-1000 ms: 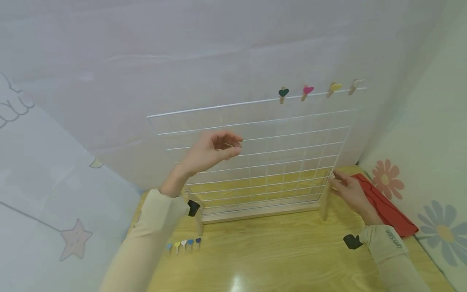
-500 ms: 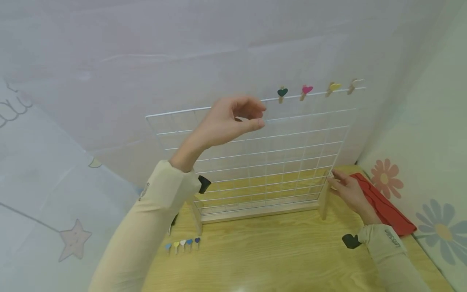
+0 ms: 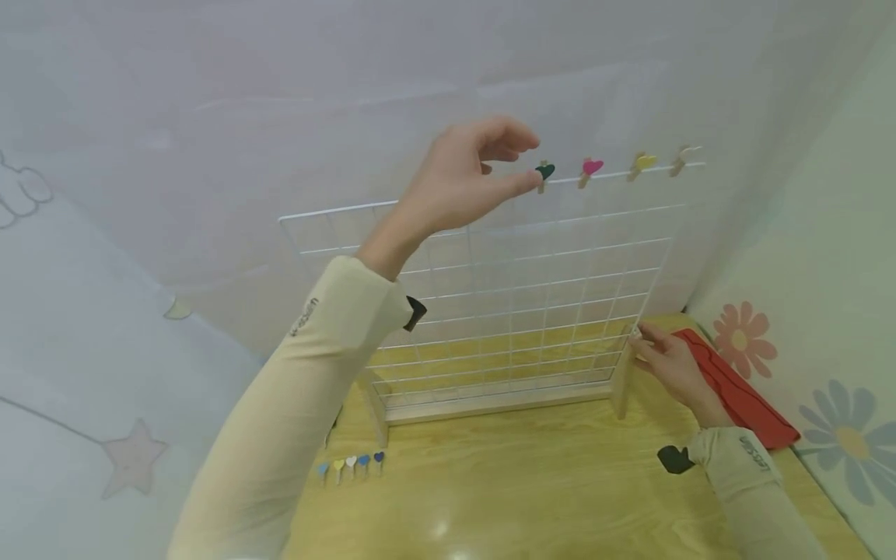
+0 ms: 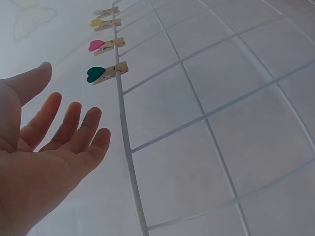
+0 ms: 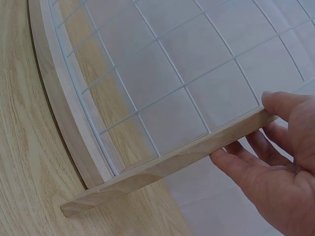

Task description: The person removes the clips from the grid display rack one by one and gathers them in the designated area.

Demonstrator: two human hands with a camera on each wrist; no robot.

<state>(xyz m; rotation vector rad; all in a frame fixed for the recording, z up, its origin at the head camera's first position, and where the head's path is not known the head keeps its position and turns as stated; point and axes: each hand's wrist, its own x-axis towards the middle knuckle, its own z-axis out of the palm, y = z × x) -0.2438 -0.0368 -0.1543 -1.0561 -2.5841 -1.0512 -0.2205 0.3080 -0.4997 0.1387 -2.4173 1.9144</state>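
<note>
My left hand (image 3: pixel 469 171) is raised at the top bar of a white wire grid (image 3: pixel 511 272), thumb and fingers spread apart with nothing between them. In the left wrist view the green heart clothespin (image 4: pixel 102 73) sits just beyond the fingertips, clipped on the bar. Behind it a pink heart clothespin (image 4: pixel 106 45), a yellow one (image 4: pixel 104 23) and a white one (image 4: pixel 106 11) line the same bar. Down at the right, my right hand (image 3: pixel 672 365) grips the top of the wooden side post (image 5: pixel 167 164), thumb on one side and fingers on the other.
Several heart clothespins (image 3: pixel 351 464) lie in a row on the wooden table (image 3: pixel 518 482), left of the stand's wooden base (image 3: pixel 497 408). A folded red cloth (image 3: pixel 742 393) lies by the right wall. A pale wall (image 3: pixel 350 93) rises close behind the grid.
My left hand has risen and moved right, from in front of the grid's middle up to the green heart clothespin. The right hand has stayed on the post.
</note>
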